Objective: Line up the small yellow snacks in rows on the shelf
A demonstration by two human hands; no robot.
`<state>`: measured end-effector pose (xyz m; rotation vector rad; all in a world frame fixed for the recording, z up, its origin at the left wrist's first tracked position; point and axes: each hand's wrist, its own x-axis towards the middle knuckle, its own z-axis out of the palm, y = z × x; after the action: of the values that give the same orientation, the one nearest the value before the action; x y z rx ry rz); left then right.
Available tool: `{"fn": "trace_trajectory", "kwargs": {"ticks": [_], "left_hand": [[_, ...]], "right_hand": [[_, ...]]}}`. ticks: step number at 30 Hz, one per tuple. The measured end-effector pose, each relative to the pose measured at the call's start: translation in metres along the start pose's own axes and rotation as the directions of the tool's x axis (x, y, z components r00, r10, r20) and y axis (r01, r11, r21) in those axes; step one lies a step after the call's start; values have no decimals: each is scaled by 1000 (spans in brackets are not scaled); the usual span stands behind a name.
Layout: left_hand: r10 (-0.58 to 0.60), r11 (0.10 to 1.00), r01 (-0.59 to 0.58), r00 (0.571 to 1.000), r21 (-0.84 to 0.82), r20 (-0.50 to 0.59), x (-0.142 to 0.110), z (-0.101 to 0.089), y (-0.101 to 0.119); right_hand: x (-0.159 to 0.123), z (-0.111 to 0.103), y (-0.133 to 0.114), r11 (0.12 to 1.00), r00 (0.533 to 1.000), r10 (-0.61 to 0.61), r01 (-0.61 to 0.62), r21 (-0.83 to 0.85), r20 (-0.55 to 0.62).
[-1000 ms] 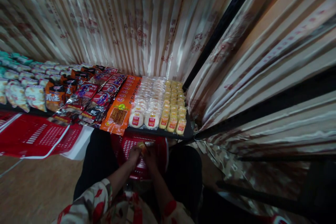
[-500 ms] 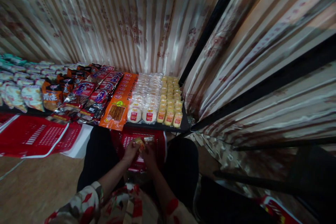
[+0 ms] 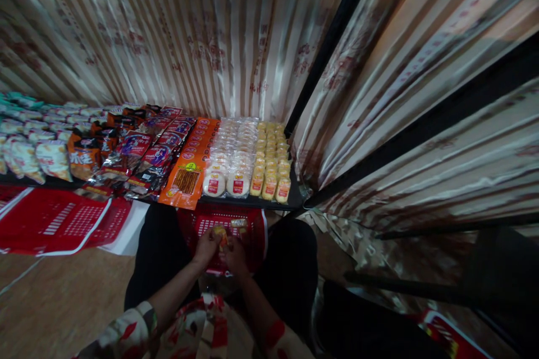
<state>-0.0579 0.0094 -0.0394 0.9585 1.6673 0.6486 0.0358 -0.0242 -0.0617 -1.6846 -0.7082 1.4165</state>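
Observation:
A small yellow wrapped snack cake (image 3: 220, 231) with an orange label is pinched between both hands, above the red basket (image 3: 261, 235) between my knees. My left hand (image 3: 206, 248) is closed on its left side. My right hand (image 3: 234, 255) has its fingers closed on the lower right side of the same packet. In the basket, just beyond my right hand, lies another small wrapped packet (image 3: 239, 223), too dim to make out fully. On the black shelf in front stand rows of similar yellow cakes (image 3: 269, 186).
Beside the yellow cakes stand round white wrapped cakes (image 3: 238, 182), an orange snack packet (image 3: 185, 179), dark red packets (image 3: 138, 148) and white bags (image 3: 53, 157). A red basket (image 3: 76, 219) lies at left. Black poles (image 3: 328, 47) and striped curtain (image 3: 210, 39) enclose the shelf.
The snack cake has tilted more upright between my hands, and my right hand has shifted slightly left and down. The packet in the basket shows more fully. The view has shifted slightly.

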Motion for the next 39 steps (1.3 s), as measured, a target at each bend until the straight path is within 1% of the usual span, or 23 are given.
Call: {"fn": "trace_trajectory", "kwargs": {"ticks": [3, 6, 8, 10, 11, 14, 16, 18, 23, 27, 30, 32, 34, 35, 36, 39], "left_hand": [[113, 992, -115, 993, 44, 31, -5, 4, 16], [280, 951, -289, 956, 113, 92, -11, 8, 33], [367, 912, -383, 922, 146, 123, -15, 12, 45], [425, 880, -445, 894, 165, 145, -20, 14, 59], [446, 866, -469, 881, 173, 158, -22, 16, 66], [514, 817, -547, 834, 180, 199, -30, 19, 86], [562, 783, -597, 799, 173, 216, -35, 23, 97], [597, 758, -631, 772, 162, 218, -38, 27, 106], [623, 744, -660, 743, 110, 246, -45, 39, 128], [635, 734, -674, 725, 87, 265, -48, 47, 146], [676, 686, -717, 690, 122, 258, -46, 54, 156], [703, 645, -748, 660, 154, 266, -42, 59, 160], [717, 619, -766, 641, 173, 272, -37, 65, 164], [724, 611, -772, 634, 176, 273, -35, 67, 166], [728, 605, -777, 628, 175, 273, -34, 69, 168], [729, 603, -781, 621, 161, 288, -32, 75, 173]], "right_hand": [[0, -10, -10, 993, 991, -115, 112, -49, -65], [-1, -23, -18, 969, 965, -231, 217, -115, -122], [-2, -30, -23, 928, 924, -344, 309, -208, -164], [-4, -36, -27, 871, 871, -452, 385, -305, -193], [-5, -39, -28, 850, 849, -486, 404, -338, -208], [-7, -47, -36, 825, 805, -532, 422, -376, -263], [-9, -53, -43, 804, 762, -571, 445, -394, -305], [-12, -59, -53, 785, 723, -604, 467, -406, -335], [-21, -72, -78, 760, 654, -645, 493, -424, -396], [-19, -82, -89, 722, 561, -692, 531, -444, -453], [-13, -93, -95, 692, 504, -722, 539, -481, -474], [-8, -102, -101, 665, 466, -746, 519, -537, -475], [-3, -109, -108, 631, 430, -776, 500, -594, -462], [0, -112, -111, 619, 421, -785, 493, -611, -455], [2, -115, -113, 615, 422, -787, 487, -619, -450], [10, -120, -115, 624, 457, -777, 467, -627, -433]]}}
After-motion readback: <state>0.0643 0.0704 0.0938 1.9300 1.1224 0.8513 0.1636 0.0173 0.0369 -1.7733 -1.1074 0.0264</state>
